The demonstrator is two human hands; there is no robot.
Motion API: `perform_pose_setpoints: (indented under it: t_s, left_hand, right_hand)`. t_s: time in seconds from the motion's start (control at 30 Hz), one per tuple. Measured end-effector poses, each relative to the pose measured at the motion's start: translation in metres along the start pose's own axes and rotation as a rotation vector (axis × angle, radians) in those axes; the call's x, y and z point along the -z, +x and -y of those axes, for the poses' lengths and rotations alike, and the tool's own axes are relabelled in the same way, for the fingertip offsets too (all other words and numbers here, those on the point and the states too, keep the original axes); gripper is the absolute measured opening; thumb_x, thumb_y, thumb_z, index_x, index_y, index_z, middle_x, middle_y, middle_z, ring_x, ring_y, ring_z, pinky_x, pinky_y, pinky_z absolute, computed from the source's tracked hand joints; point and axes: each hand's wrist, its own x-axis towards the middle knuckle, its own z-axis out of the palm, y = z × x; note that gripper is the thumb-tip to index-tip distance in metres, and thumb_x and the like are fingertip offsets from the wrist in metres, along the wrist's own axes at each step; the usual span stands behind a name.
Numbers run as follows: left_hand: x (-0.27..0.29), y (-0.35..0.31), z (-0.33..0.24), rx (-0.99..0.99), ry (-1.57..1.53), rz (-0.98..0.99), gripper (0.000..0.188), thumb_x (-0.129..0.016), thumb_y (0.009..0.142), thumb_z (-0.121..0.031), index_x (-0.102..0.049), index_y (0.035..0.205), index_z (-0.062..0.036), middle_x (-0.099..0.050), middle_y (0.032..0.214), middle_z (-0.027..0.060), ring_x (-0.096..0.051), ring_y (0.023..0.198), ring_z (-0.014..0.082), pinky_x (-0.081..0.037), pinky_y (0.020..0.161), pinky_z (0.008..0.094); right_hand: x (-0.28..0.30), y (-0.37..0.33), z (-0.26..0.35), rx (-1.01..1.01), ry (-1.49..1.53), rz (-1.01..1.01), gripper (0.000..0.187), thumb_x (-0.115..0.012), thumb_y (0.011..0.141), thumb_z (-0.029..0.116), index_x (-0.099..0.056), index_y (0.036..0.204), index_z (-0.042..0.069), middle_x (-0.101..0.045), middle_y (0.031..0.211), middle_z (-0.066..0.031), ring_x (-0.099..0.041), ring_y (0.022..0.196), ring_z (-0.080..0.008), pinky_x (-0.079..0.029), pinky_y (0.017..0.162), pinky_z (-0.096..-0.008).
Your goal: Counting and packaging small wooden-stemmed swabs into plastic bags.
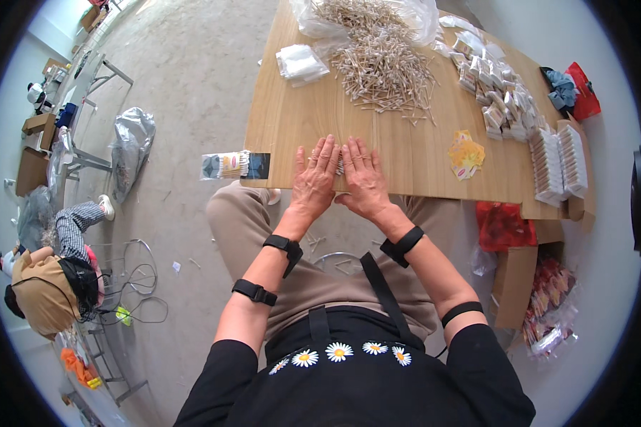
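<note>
My left hand (315, 175) and my right hand (364, 178) lie side by side near the table's front edge, thumb tips close together. Both have their fingers stretched out flat over the wooden top. In the narrow gap between them a few cotton swabs (340, 165) show; how many lie under my palms is hidden. A large loose heap of cotton swabs (381, 67) spreads beyond my fingertips. By the left edge rests a clear packet of cotton swabs (233, 166) on a dark card. Yellow printed cards (466, 154) are scattered to the right of my right hand.
A stack of clear plastic bags (300, 64) sits at the far left of the wooden table (285, 117). Many filled swab packs (498, 92) are piled along the right side. Below stands a cardboard box (514, 285). Another person (50, 285) sits at the left.
</note>
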Motion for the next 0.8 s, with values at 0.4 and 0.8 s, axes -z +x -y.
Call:
perform_pose_setpoints:
  t_s: [0.4, 0.8]
  left_hand:
    - [-0.01, -0.021, -0.016, 0.097, 0.098, -0.033, 0.09, -0.069, 0.074, -0.012, -0.027, 0.153, -0.0034, -0.027, 0.16, 0.0137, -0.022, 0.149, 0.0279, -0.014, 0.12, 0.053]
    - [0.006, -0.012, -0.009, 0.118, 0.027, 0.055, 0.081, -0.059, 0.079, -0.009, -0.028, 0.154, -0.0056, -0.027, 0.159, 0.0115, -0.023, 0.149, 0.0261, -0.013, 0.12, 0.0541]
  right_hand:
    - [-0.038, 0.009, 0.017, 0.025, -0.068, -0.29, 0.091, -0.074, 0.069, 0.017, -0.033, 0.146, -0.008, -0.025, 0.155, -0.0284, -0.018, 0.148, -0.042, -0.015, 0.121, -0.0521]
    - [-0.025, 0.017, 0.026, -0.07, -0.071, -0.115, 0.085, -0.07, 0.074, 0.019, -0.034, 0.147, -0.005, -0.025, 0.156, -0.0252, -0.016, 0.149, -0.0389, -0.012, 0.122, -0.0498]
